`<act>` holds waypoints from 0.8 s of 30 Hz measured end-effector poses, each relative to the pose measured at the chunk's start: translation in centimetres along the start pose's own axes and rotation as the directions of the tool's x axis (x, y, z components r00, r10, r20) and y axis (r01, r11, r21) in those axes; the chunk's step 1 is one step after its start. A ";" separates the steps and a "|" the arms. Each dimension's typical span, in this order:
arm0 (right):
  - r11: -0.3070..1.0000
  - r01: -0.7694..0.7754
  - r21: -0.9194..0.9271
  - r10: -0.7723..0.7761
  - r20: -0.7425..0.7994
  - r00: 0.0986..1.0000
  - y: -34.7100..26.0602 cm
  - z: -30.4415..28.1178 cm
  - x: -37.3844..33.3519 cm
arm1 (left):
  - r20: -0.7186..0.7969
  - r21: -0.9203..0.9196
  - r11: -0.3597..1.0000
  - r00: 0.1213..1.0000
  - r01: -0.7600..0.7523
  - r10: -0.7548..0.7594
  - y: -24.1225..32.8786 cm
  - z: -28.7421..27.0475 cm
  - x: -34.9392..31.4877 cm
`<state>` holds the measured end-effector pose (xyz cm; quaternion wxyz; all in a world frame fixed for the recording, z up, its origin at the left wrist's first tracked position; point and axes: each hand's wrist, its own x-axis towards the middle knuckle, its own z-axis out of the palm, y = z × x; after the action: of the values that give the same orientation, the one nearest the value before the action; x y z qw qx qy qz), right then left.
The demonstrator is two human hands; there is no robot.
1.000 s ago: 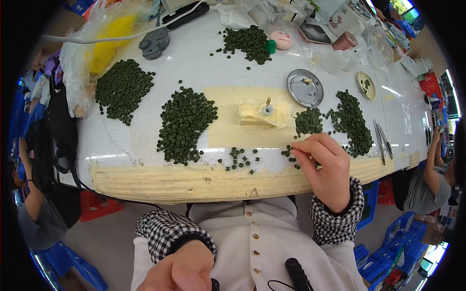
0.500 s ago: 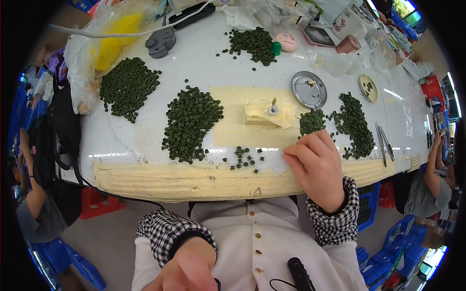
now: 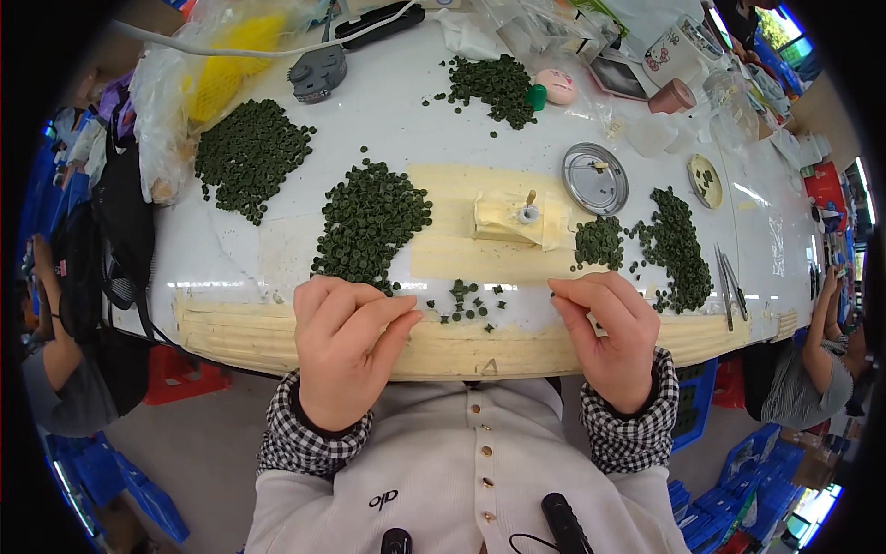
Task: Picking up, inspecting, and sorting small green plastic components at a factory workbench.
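My left hand (image 3: 340, 343) is over the table's front edge, thumb and index finger brought close together beside a small scatter of dark green pieces (image 3: 469, 312). Anything in that pinch is too small to make out. Across from it, my right hand (image 3: 611, 331) is also pinched, its fingertips just right of the scatter; what they hold, if anything, cannot be seen. Behind my left hand lies a pile of small round green parts (image 3: 369, 222). A taped cream block (image 3: 503, 220) with a short metal tube and a peg on top stands between and beyond the hands.
A round metal lid (image 3: 595, 194), flat green pieces (image 3: 600, 242), another green pile (image 3: 678, 249) and tweezers (image 3: 729, 286) lie to the right. More green piles (image 3: 249, 157) (image 3: 494, 88) sit farther back. Plastic bags (image 3: 166, 129), a cable and a cup (image 3: 678, 51) line the far edge.
My left hand has risen from my lap to the table edge, fingers now pinched. The right hand stays nearly in place. The view has shifted slightly.
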<state>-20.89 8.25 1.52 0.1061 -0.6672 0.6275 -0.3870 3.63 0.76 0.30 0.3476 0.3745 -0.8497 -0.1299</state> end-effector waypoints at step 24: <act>0.403 -0.379 0.833 0.198 0.326 0.925 0.3 1.2 -0.2 | 0.303 -0.848 0.367 0.918 0.382 -0.255 3.1 2.0 2.0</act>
<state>-20.26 7.95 0.43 0.5563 -0.4260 0.4283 -0.5706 -0.44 1.35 1.31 0.4082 0.2817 -0.5806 -0.6457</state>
